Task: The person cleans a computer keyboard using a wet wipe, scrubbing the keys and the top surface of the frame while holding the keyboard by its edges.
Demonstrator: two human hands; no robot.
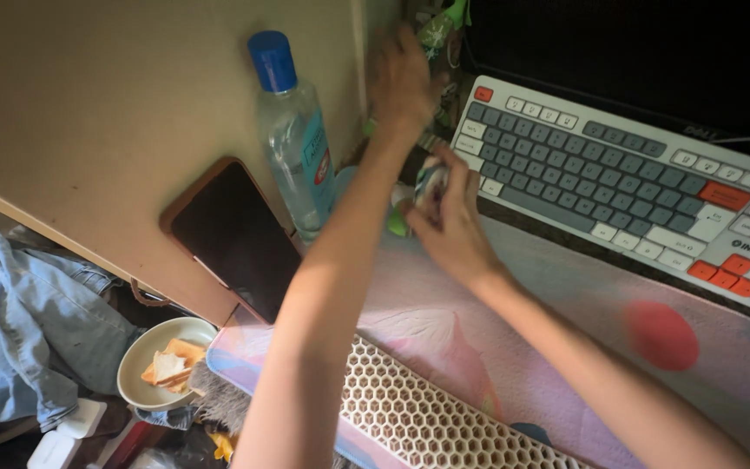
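My left hand [401, 78] reaches to the back of the desk, its fingers at a small green-and-white thing [438, 28] by the keyboard's far left corner; the hand is blurred, so its grip is unclear. My right hand [449, 221] is closed around a small white and green object [414, 198] just left of the keyboard [618, 174]. The keyboard is white with grey keys and a few orange ones.
A clear bottle with a blue cap [292, 130] stands left of my arms. A dark phone [234, 234] lies near the desk edge. A pink desk mat [566, 304], a white honeycomb panel [427, 417], a bowl with bread [162, 363] and jeans [28, 321] lie nearer and below.
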